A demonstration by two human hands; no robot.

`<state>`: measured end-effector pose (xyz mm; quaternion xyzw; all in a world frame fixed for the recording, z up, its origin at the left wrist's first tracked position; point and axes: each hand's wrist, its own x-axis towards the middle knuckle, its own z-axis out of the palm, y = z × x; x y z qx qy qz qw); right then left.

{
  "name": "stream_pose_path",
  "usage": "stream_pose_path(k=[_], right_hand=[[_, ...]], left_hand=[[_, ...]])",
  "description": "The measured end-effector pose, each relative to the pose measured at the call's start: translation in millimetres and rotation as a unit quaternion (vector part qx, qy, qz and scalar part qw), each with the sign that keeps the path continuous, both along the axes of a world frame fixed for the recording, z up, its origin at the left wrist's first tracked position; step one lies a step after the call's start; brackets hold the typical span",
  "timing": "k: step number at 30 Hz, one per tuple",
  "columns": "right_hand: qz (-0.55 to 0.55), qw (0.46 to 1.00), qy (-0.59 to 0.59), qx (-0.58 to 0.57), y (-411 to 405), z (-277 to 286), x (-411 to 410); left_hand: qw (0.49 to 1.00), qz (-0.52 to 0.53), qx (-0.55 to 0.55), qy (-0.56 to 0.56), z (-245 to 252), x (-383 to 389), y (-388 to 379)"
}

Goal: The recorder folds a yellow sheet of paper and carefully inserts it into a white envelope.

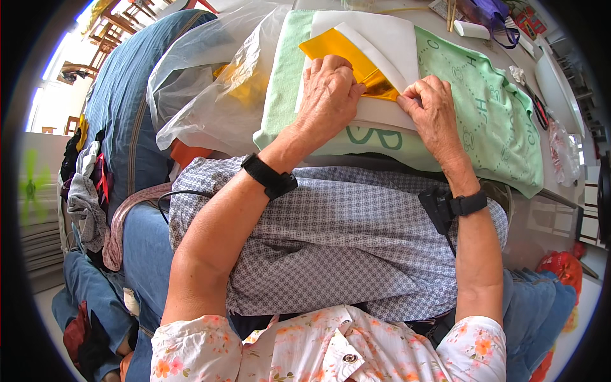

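A sheet of shiny gold foil paper [329,45] lies at a slant over white sheets [382,28], which rest on a pale green patterned towel [482,105]. Its lower right part is folded or creased. The fingers of my left hand [331,88] are curled on the foil, the thumb at the creased part. At the foil's lower right corner, my right hand [429,102] pinches the edge between thumb and fingers. A strip of white paper shows along the foil's upper right side. Black straps circle both wrists.
To the left lies a clear plastic bag [205,95] with gold material inside, beside a blue denim cover [133,95]. Beyond the towel are a white roll [471,29], a purple bag [491,14] and scissors [540,112]. A patterned cloth [334,229] covers my lap.
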<state>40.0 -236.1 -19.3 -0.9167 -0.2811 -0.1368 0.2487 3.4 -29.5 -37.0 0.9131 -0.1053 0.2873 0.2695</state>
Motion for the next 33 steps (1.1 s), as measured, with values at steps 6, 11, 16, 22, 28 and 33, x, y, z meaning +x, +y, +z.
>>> stream_pose_path(k=[6,11,16,22,28,33], right_hand=[[0.000,1.000,-0.003,0.000,0.2,1.5,-0.9],[0.000,1.000,-0.007,-0.003,-0.4,-0.2,0.5],[0.002,1.000,-0.011,-0.002,-0.4,0.3,1.8],[-0.019,1.000,0.005,0.007,-1.1,0.7,2.8],[-0.020,1.000,0.004,0.001,-1.7,-0.8,4.0],[-0.031,0.999,0.020,-0.008,0.0,1.3,2.6]], left_hand=[[1.000,0.013,0.002,0.005,0.1,-0.6,-1.2],[1.000,0.020,-0.003,0.018,2.2,-1.8,-3.7],[0.999,0.030,-0.004,0.030,4.6,-2.8,-4.8],[0.998,0.051,-0.011,0.041,5.7,-2.6,-7.4],[0.996,0.067,-0.006,0.057,7.0,-2.3,-9.4],[0.994,0.075,-0.008,0.074,7.8,-1.7,-8.3]])
